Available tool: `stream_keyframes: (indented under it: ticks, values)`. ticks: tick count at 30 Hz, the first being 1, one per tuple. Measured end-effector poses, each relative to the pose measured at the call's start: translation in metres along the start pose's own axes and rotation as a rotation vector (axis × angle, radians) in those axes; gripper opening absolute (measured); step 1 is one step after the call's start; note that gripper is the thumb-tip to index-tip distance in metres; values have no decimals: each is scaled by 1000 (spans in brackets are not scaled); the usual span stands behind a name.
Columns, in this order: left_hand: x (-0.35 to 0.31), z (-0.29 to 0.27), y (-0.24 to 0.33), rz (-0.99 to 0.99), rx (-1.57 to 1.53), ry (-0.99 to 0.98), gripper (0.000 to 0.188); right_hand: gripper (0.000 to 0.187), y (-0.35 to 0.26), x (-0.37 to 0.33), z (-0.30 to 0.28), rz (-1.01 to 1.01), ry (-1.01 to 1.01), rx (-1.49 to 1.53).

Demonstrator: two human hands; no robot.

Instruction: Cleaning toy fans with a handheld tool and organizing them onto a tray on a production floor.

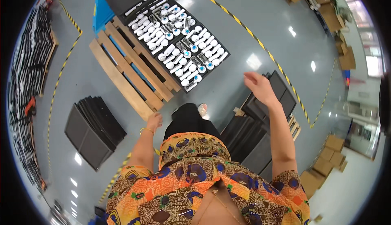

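Hands apart, looking empty: left hand [154, 121] near wooden pallet [121, 79], right hand [260, 88] beside stacked black trays [283, 92]. Careless knock could slide trays; foot [203, 110] catching pallet could jolt white wand-shaped devices [208, 54] on it.

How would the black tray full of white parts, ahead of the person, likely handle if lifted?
The black tray would probably feel heavy for its flat shape, since white parts crowd it. It seems fairly stiff: its edges show no obvious sag. Tilting might make the parts slide, as they lie uncovered.
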State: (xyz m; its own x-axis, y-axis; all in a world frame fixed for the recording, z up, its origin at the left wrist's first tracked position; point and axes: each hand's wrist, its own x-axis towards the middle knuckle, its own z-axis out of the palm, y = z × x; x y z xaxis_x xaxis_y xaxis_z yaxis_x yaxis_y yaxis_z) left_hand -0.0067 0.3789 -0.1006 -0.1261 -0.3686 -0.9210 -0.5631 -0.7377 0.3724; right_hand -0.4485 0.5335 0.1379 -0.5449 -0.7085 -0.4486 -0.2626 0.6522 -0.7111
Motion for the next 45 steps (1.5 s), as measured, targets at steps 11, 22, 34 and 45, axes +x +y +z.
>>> stream_keyframes:
  ticks: [11,22,34,45]
  values:
    - [-30,92,-135,-253,69,44,28,32,-33,82,33,-395,-565,-392]
    - [-59,242,-15,138,-403,190,42,29,94,129,28,-461,-829,-913]
    - [-205,415,-112,-297,-1167,509,40,22,100,186,74,-754,-897,-961]
    - [-248,532,-61,-633,-1349,578,48,33,77,231,77,-1420,-733,-977]
